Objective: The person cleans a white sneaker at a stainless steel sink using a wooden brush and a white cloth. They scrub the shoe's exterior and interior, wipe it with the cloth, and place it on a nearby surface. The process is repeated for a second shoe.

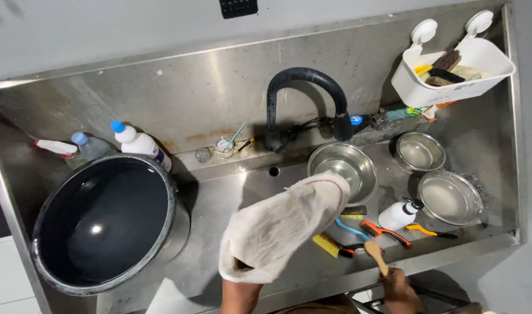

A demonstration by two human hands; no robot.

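Stainless steel lines the whole wash station, its back wall (pixel 178 93) streaked and its shallow sink floor (pixel 219 197) wet. On the left stands a large round dark pot with a grey rim (pixel 106 224), empty and glossy inside.

The person's left hand (pixel 277 229) is hidden inside a long off-white cloth mitt (pixel 283 224) that reaches toward a round steel bowl (pixel 342 168) under the black curved tap (pixel 305 99). The mitt's tip lies at the bowl's near rim, though whether it grips the rim cannot be told, since the cloth covers the fingers. The right hand (pixel 401 291), at the sink's front edge, is closed around the pale wooden handle of a small brush (pixel 375 256), which points up toward a cluster of brushes: a yellow-bristled one (pixel 330 245), a blue-handled one (pixel 350 228) and an orange-handled wire brush (pixel 385 231).

A white pump bottle (pixel 398 215) lies beside two more steel bowls (pixel 449 197), both holding water. A white wall caddy with sponges (pixel 452 72) hangs above.

Judged from this, the mitted hand would do best to pin the bowl firmly by its rim, because wet steel on wet steel slides easily. The brush hand should come in close and low, and the loose brushes between them are worth avoiding.
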